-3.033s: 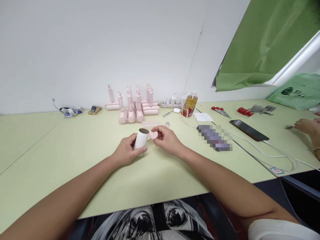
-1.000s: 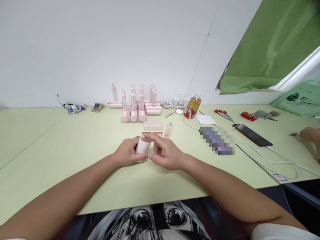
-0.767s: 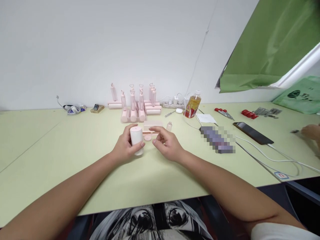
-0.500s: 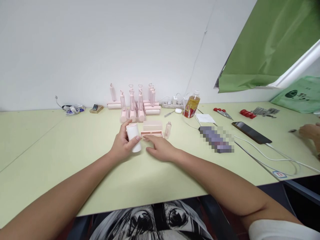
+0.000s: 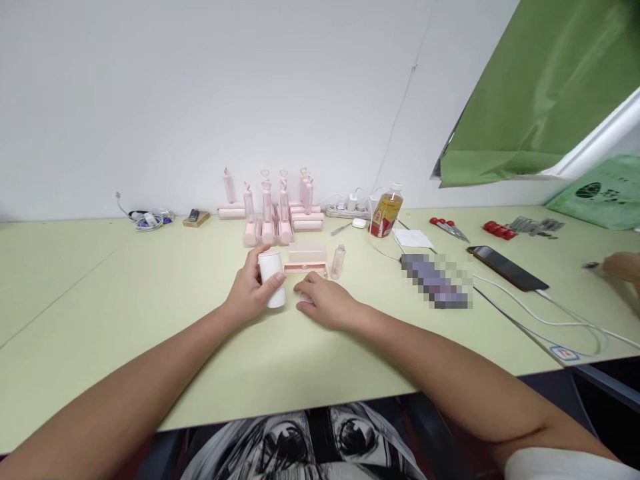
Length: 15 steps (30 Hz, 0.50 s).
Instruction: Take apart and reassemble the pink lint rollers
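Presumably for steadiness, the left hand clasps a pink-topped white cylinder; the curled right hand hides any grip.

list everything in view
Roll: 1, white, front centre
Open case: 1, pink, centre
Tube: 1, pinkish, right of open case
Roller-like sets: several, pink, back centre
Power strip, rounded item: 2, white, back
Screwdriver: 1, grey, back
Bottle: 1, yellow-red, beside strip
Paper: 1, white, beside bottle
Pixelated object: 1, purplish, right
Phone: 1, black, right
Tools, parts: several, red-grey, back right
Cables: several, white, right
Cable bundle: 1, white, back left
Box: 1, brown, back left
Sheet, bag: 2, green, right
Table: 1, yellow-green, across
Co-worker's hand: 1, far right
Clothing: black-white, bottom
Left hand: 1, around roll
Right hand: 1, before open case
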Available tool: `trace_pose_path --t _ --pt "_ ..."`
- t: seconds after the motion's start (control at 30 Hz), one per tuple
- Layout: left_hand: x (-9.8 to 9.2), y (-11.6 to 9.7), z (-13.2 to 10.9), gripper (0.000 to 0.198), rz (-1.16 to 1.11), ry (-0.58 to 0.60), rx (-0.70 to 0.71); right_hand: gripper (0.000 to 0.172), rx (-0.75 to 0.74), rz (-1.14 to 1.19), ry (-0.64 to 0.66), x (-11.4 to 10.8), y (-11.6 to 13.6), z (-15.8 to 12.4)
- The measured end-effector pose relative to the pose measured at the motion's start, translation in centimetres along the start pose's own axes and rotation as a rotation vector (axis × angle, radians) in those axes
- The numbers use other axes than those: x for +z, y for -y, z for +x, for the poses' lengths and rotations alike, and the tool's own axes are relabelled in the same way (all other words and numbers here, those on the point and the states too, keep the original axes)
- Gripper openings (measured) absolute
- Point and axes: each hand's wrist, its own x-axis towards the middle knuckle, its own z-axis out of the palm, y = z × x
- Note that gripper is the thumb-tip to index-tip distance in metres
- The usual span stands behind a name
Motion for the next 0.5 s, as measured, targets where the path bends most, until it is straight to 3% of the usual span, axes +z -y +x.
trace_pose_path --t 0.27,0.5 --pt "0.24 -0.01 -0.14 0.077 -0.012 0.067 0.0 0.022 -0.012 -0.027 0.012 -0.33 -0.16 -0.01" --pt "0.54 -0.05 -0.2 0.059 -0.087 0.11 -0.042 0.006 0.014 0.206 -0.116 -0.46 -0.35 0.06"
